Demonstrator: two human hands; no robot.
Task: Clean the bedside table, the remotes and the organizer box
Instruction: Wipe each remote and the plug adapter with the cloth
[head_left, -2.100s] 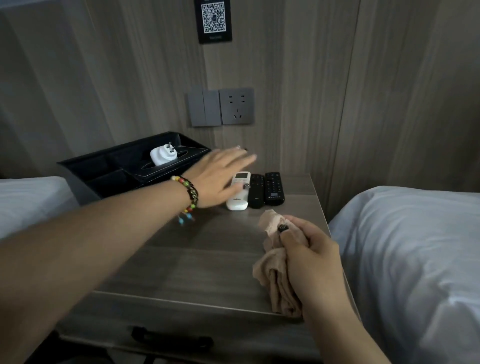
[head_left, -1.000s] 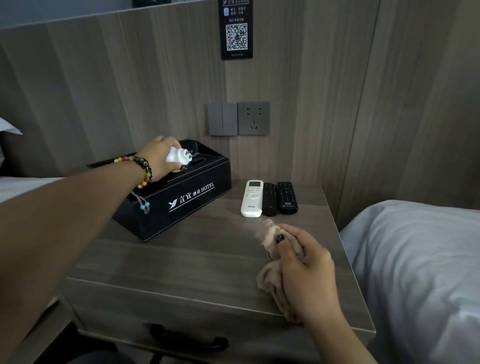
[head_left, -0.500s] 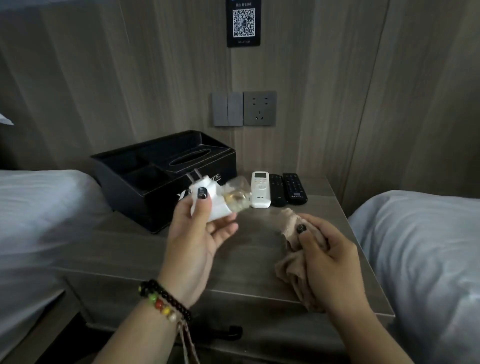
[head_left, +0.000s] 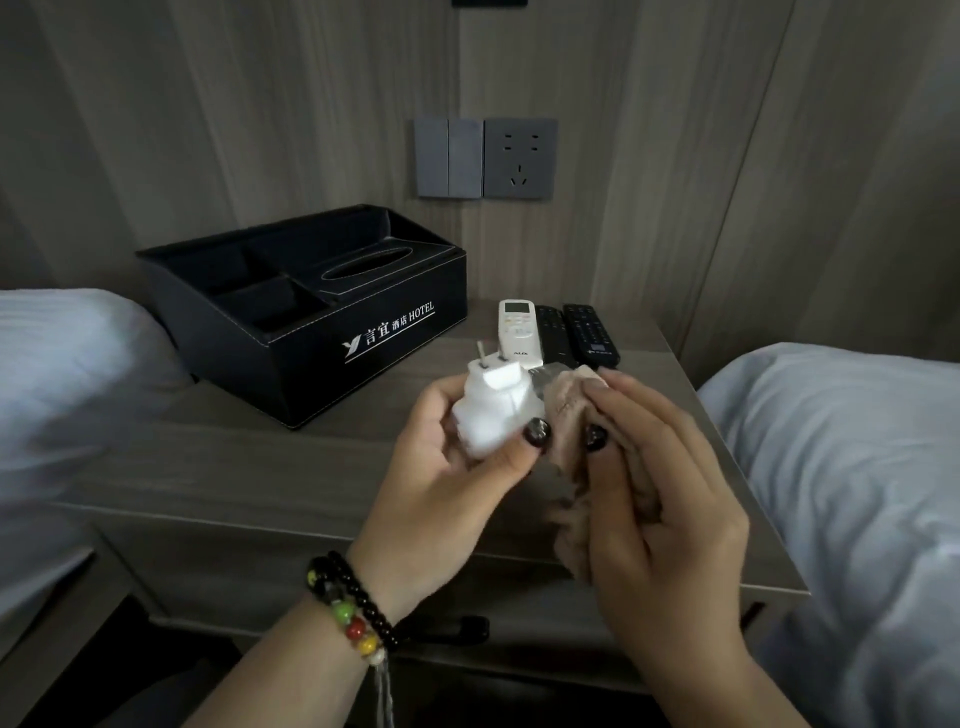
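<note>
A black organizer box and three remotes sit at the back of the bedside table. Above it, the left hand clamps a white plug-in device, prongs up; the right hand, fingers curled round a beige cloth, presses it alongside. Wiping well likely means turning the device while keeping the prongs clear.

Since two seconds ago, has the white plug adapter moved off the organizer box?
Yes. The white plug adapter no longer sits on top of the organizer box; the left hand holds it in front of the box, beside the cloth.
</note>
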